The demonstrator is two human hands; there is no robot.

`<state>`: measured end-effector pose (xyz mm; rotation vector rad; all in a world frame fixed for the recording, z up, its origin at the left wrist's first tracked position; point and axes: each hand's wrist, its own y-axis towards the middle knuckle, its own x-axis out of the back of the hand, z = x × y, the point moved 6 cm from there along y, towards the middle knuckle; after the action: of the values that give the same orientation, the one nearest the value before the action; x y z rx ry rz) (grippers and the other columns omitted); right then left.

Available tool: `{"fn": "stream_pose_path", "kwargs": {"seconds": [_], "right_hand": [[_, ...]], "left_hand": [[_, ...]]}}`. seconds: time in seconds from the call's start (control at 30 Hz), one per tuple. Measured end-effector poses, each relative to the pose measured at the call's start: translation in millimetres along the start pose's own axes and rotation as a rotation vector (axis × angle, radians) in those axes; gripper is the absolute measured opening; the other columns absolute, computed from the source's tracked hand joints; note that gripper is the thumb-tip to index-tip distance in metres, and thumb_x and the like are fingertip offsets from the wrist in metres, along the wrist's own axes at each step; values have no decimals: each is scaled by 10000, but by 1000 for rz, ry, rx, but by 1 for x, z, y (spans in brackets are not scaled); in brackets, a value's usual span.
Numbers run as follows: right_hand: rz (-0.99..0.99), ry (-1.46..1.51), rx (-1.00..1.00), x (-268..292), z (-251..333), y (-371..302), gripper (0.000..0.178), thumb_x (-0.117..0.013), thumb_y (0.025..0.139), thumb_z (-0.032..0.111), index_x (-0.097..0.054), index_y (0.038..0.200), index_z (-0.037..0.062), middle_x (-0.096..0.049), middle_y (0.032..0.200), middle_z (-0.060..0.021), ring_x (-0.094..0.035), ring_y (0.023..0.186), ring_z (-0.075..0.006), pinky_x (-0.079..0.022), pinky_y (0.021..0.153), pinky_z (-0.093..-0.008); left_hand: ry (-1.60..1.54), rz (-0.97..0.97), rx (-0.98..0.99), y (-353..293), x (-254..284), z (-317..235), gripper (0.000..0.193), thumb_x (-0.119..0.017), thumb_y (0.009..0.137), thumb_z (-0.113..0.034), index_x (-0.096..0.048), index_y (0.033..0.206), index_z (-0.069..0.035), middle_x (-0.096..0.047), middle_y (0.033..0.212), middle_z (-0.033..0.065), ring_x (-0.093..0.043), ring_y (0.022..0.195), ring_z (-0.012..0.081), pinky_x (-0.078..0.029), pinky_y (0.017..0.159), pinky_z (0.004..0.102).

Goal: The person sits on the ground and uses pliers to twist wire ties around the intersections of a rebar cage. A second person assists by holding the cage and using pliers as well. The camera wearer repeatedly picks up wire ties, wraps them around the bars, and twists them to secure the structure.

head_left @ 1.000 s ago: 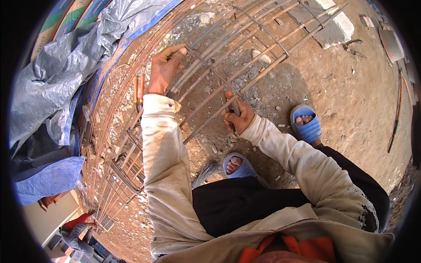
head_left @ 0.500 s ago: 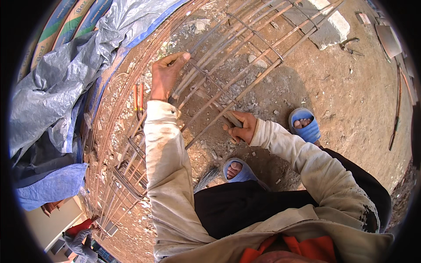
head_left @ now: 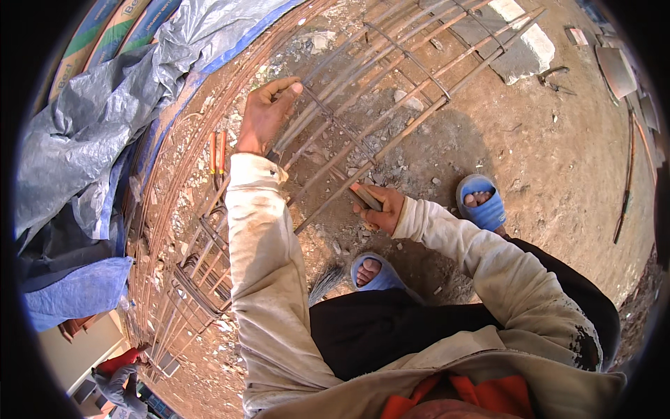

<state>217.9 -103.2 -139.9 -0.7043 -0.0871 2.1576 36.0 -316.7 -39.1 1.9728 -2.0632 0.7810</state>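
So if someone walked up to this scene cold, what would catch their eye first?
Probably the long rusty rebar cage lying on the dirt, running from the centre up to the right. The left hand grips its bars at upper centre, while the right hand holds a small tool against a bar lower down. Next come the blue sandals and the crumpled grey tarp on the left.

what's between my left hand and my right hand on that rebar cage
In the head view, rusty long bars of the rebar cage and one stirrup loop cross between the left hand and right hand, over rubble-strewn dirt.
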Motion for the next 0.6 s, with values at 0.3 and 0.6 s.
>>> {"fn": "stream_pose_path", "kwargs": {"seconds": [0.3,0.6], "right_hand": [[158,-528,-296,11,31,-39,620,-629,894,166,-369,1444,49,-629,955,-117,-605,729,-156,-503,657,-338],[315,-1727,37,23,206,-76,338,-671,823,222,-613,1097,32,-646,924,-141,-610,921,-330,-505,809,-406]], "left_hand": [[-72,13,-73,1,-2,12,360,-660,906,-382,-668,1071,-62,-652,921,42,-582,849,135,-486,751,298],[85,-80,-188,5,5,17,436,-669,889,-408,-637,1123,-42,-650,933,64,-594,821,152,-487,766,302]]}}
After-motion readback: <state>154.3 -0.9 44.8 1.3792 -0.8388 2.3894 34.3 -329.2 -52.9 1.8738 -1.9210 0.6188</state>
